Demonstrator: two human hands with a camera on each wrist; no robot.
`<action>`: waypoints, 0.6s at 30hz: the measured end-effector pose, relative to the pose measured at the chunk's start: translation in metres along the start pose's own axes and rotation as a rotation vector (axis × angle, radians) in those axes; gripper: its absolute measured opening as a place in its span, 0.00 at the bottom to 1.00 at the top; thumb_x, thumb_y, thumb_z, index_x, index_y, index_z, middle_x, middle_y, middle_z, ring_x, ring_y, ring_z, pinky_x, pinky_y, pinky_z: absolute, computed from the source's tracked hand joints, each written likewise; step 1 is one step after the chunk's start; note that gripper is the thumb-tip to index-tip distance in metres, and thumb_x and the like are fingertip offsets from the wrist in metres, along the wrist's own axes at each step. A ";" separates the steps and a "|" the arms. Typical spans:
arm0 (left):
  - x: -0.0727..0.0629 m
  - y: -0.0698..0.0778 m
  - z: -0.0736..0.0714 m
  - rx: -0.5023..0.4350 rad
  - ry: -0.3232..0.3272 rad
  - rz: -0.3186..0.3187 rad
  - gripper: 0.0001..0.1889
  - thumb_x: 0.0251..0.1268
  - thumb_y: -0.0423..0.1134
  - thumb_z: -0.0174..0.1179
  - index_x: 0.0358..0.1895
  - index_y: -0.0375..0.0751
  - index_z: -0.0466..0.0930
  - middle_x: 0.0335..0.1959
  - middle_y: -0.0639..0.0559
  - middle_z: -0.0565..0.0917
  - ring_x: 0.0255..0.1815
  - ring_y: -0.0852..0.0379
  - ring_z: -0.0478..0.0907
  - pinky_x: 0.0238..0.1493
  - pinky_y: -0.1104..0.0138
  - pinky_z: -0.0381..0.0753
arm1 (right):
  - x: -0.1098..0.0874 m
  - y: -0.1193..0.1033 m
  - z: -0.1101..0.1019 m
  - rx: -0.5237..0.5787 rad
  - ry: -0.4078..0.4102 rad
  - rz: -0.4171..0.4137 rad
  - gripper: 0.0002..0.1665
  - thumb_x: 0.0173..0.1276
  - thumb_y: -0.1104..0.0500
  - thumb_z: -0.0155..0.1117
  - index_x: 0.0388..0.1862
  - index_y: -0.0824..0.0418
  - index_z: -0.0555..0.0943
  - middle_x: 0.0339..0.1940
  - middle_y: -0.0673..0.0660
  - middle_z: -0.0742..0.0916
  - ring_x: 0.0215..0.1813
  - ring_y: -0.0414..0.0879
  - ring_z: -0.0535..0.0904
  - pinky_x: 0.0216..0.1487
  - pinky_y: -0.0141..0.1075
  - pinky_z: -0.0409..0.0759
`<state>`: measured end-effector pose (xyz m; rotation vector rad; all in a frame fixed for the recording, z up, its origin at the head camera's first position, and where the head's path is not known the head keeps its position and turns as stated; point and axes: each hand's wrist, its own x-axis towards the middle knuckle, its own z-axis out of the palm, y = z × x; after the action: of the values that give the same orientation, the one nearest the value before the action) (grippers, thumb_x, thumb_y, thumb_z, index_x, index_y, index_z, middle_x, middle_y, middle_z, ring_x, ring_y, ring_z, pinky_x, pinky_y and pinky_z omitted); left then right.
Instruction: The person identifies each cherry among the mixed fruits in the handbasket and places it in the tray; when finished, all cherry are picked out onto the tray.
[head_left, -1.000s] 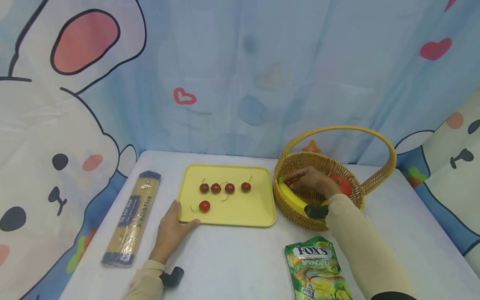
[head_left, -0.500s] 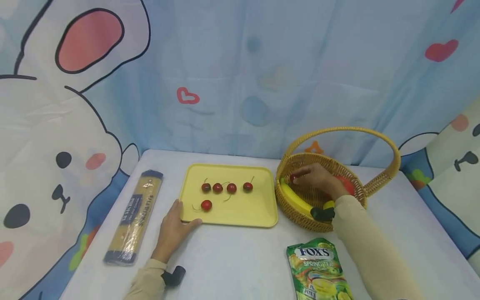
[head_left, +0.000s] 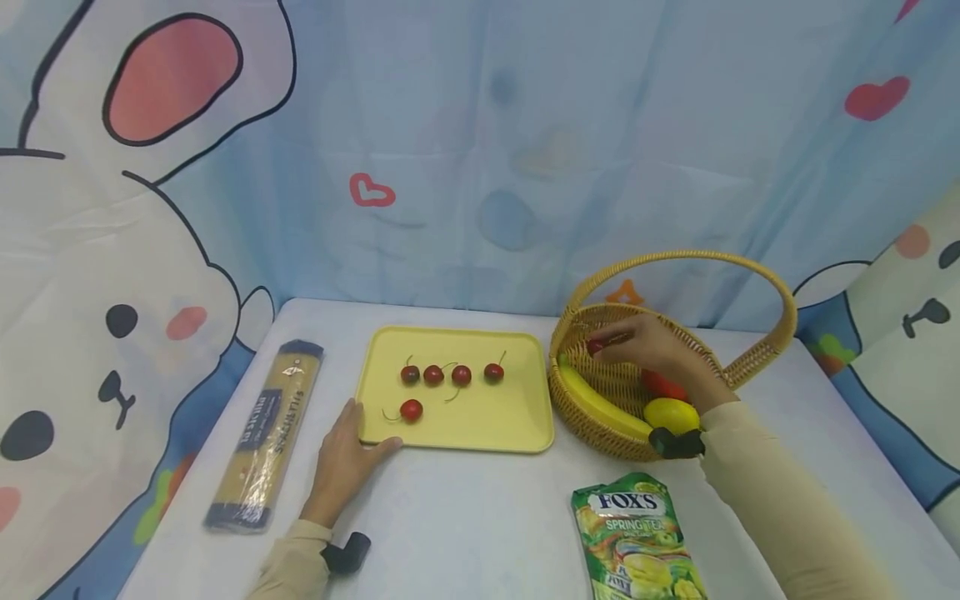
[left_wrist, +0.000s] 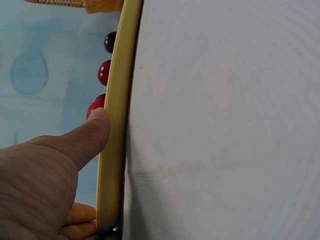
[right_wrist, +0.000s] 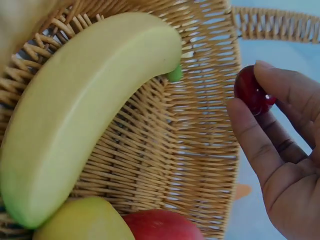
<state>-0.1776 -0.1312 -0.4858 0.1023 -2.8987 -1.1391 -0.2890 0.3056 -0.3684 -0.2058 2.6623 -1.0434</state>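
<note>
My right hand (head_left: 637,343) pinches a dark red cherry (right_wrist: 252,90) between thumb and fingertips, above the far left part of the wicker basket (head_left: 558,400). Under that hand, a banana (head_left: 600,400), a yellow fruit (head_left: 671,414) and a partly hidden red fruit (head_left: 662,385) lie in the basket. At the near left corner of the yellow tray (head_left: 480,425), my left hand (head_left: 347,458) holds the rim, thumb (left_wrist: 90,137) on the front edge and fingers along the left side. Several stemmed cherries (head_left: 461,376) lie on the tray, one of them (head_left: 411,410) nearer its front.
A spaghetti packet (head_left: 266,433) lies left of the tray. In front of the basket is a green FOX'S candy bag (head_left: 636,537). The basket's tall handle (head_left: 682,254) arches over it. A printed curtain (head_left: 465,167) hangs behind the white table (head_left: 465,517).
My right hand, with the cherry, has risen and moved slightly right and back from low in the basket, uncovering the yellow fruit. My left hand and the tray stay put.
</note>
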 end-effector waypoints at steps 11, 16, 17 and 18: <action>-0.001 0.000 -0.001 -0.006 0.001 0.015 0.48 0.57 0.49 0.72 0.71 0.19 0.58 0.75 0.26 0.57 0.75 0.30 0.57 0.76 0.46 0.59 | -0.039 -0.019 0.012 0.049 0.059 -0.089 0.23 0.63 0.52 0.74 0.55 0.60 0.85 0.50 0.59 0.87 0.47 0.48 0.83 0.48 0.37 0.85; -0.001 0.000 -0.001 -0.008 -0.005 0.009 0.48 0.57 0.49 0.72 0.71 0.20 0.58 0.75 0.26 0.56 0.76 0.31 0.56 0.76 0.46 0.59 | -0.050 -0.033 0.031 0.128 0.043 -0.165 0.22 0.61 0.54 0.75 0.53 0.61 0.86 0.50 0.60 0.85 0.50 0.50 0.78 0.45 0.36 0.85; -0.001 0.000 -0.001 -0.011 -0.001 0.010 0.48 0.57 0.49 0.72 0.71 0.19 0.58 0.75 0.26 0.56 0.75 0.31 0.56 0.76 0.46 0.59 | -0.050 -0.036 0.036 0.130 0.043 -0.188 0.21 0.60 0.55 0.76 0.51 0.61 0.87 0.49 0.59 0.86 0.51 0.50 0.78 0.45 0.36 0.85; -0.001 0.001 -0.002 -0.013 0.003 0.011 0.48 0.57 0.48 0.72 0.71 0.19 0.58 0.75 0.26 0.56 0.75 0.30 0.56 0.76 0.46 0.59 | -0.050 -0.038 0.043 0.134 0.038 -0.211 0.20 0.60 0.55 0.76 0.50 0.61 0.87 0.49 0.58 0.86 0.51 0.49 0.78 0.45 0.35 0.85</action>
<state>-0.1761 -0.1315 -0.4837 0.0876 -2.8856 -1.1549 -0.2271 0.2618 -0.3621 -0.4513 2.6341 -1.2971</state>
